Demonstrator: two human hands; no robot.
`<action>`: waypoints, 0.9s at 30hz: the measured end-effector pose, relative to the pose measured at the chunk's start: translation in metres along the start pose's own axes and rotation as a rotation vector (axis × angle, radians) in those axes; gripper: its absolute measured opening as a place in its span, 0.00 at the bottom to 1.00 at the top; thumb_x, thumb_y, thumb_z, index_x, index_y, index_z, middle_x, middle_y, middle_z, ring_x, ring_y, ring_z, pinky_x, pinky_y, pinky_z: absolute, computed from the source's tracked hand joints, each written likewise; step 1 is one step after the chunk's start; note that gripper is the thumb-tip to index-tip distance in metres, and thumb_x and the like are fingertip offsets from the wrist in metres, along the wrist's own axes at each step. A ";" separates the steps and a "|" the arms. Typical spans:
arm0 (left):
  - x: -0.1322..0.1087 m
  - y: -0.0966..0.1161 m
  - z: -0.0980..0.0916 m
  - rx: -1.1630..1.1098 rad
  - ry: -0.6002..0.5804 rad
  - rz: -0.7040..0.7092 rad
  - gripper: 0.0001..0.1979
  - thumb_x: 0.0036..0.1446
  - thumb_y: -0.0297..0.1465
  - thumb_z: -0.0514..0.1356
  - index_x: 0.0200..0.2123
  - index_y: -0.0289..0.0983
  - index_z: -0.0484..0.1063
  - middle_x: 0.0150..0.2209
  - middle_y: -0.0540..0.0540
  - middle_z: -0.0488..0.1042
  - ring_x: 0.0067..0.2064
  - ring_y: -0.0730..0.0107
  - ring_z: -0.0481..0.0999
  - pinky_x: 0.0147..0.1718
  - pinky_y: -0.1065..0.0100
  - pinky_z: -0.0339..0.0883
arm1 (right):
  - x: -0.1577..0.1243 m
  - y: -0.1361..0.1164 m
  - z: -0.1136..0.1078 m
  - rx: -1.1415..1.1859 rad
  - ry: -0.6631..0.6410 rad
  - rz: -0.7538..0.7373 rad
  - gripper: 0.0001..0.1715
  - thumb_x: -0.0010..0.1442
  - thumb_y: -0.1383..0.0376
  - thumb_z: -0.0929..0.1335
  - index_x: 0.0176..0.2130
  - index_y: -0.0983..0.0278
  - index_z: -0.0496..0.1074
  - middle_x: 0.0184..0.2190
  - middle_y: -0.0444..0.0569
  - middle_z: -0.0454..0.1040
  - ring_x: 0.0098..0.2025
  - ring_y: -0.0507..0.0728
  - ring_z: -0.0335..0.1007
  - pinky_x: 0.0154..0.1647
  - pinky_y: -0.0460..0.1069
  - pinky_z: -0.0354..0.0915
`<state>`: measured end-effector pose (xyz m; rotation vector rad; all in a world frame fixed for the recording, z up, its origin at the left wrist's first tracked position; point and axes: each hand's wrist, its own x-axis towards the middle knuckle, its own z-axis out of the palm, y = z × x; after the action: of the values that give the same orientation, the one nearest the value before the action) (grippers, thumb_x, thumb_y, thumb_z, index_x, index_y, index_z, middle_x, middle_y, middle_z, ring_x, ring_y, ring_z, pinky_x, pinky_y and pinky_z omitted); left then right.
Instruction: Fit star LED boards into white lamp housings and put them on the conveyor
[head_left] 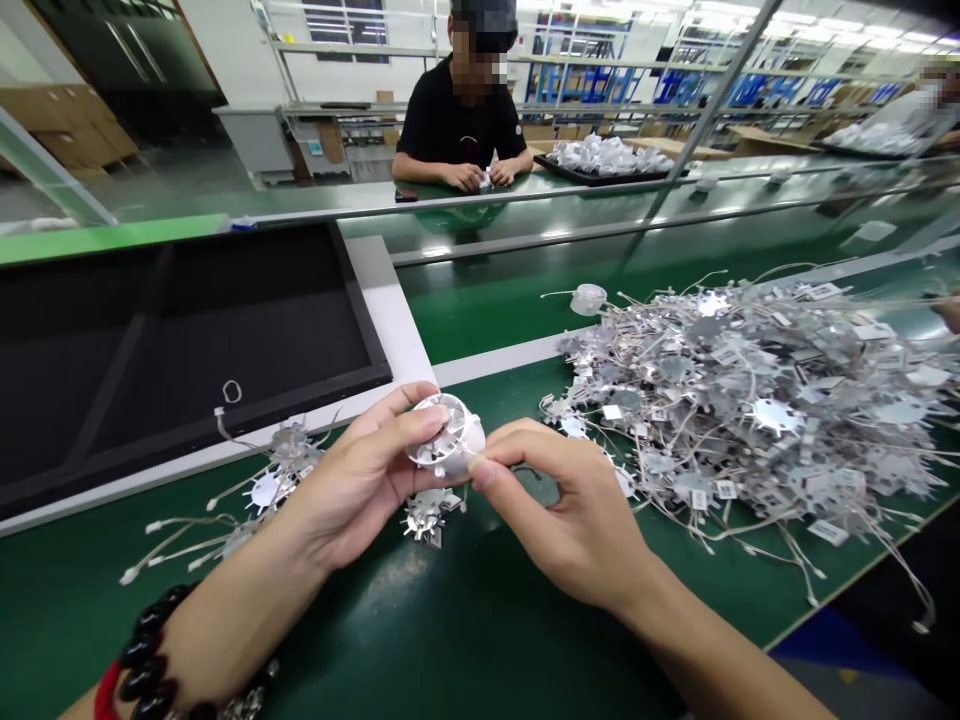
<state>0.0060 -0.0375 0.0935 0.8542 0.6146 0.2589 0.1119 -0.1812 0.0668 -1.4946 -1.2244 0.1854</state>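
My left hand [352,485] grips a small white round plastic housing [448,437] just above the green table. My right hand [570,510] pinches the housing's right edge with thumb and forefinger. Under the housing lies a silver star-shaped metal plate [429,512]. A few more plates with white wires [262,490] lie to the left of my left hand. A large heap of the same wired plates [757,400] spreads to the right of my right hand.
A black empty tray [187,340] sits at the back left. One white housing [587,298] stands beyond the heap. Across the belt a person in a black shirt [461,120] handles parts beside a tray of white pieces [607,155].
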 end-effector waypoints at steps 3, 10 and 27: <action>0.000 0.000 0.000 0.005 0.006 -0.001 0.12 0.55 0.23 0.71 0.40 0.37 0.73 0.32 0.49 0.80 0.32 0.67 0.82 0.29 0.70 0.82 | 0.000 0.000 0.000 0.010 0.001 0.014 0.10 0.65 0.69 0.68 0.31 0.61 0.76 0.29 0.44 0.81 0.32 0.53 0.76 0.33 0.48 0.70; 0.002 0.001 -0.004 -0.046 -0.058 0.032 0.08 0.57 0.31 0.71 0.37 0.34 0.78 0.33 0.47 0.79 0.34 0.66 0.81 0.35 0.65 0.84 | 0.001 0.001 0.000 0.024 0.014 0.031 0.10 0.65 0.68 0.69 0.31 0.62 0.76 0.29 0.45 0.81 0.33 0.54 0.77 0.34 0.49 0.71; 0.000 0.003 -0.003 0.096 0.022 0.118 0.21 0.45 0.31 0.79 0.39 0.37 0.75 0.39 0.48 0.82 0.33 0.69 0.81 0.30 0.71 0.81 | 0.001 0.003 0.000 -0.038 0.044 0.056 0.09 0.66 0.67 0.67 0.34 0.62 0.77 0.31 0.44 0.81 0.33 0.53 0.77 0.34 0.47 0.71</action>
<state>0.0049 -0.0337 0.0946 0.9833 0.6014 0.3478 0.1139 -0.1805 0.0652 -1.5594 -1.1572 0.1659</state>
